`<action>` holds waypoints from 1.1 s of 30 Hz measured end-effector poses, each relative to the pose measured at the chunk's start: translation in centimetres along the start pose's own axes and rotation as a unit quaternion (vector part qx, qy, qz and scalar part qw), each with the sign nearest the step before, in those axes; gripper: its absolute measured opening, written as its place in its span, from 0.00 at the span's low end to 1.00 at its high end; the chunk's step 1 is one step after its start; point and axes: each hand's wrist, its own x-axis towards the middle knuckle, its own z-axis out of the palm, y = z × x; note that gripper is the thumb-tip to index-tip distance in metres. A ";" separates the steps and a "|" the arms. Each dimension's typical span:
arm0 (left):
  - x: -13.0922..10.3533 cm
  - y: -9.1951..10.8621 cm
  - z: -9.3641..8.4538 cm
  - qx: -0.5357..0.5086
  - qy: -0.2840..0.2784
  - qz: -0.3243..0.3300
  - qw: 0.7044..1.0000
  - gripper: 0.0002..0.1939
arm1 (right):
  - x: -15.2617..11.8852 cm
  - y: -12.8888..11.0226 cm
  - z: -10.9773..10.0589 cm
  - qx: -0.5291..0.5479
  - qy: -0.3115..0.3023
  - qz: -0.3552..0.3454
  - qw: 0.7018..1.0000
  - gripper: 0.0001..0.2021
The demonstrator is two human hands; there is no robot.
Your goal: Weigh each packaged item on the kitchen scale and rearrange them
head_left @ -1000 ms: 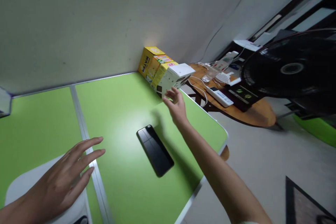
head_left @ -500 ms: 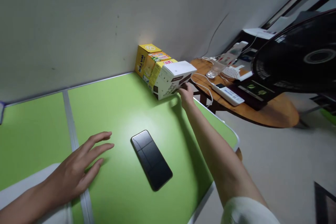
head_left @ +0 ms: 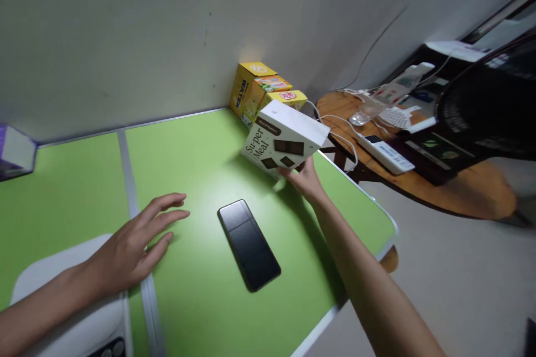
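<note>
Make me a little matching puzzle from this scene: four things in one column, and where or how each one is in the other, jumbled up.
Things:
1. White box
2. Phone
3. Clear bottle
4. Left hand

Places and states:
A. On the wooden table
B. Fingers spread, gripping nothing
C. Held by the right hand
D. Flat on the green table, screen dark

Right pairs: 1-C, 2-D, 3-A, 4-B

Seemingly a home room, with a wooden side table [head_left: 469,192], food cartons [head_left: 251,92] and a phone [head_left: 250,245].
</note>
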 end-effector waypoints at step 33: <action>-19.5 -0.6 -9.0 -0.196 0.071 -0.301 0.931 0.46 | -17.1 -17.7 18.5 -0.056 -0.522 -0.112 0.844 0.38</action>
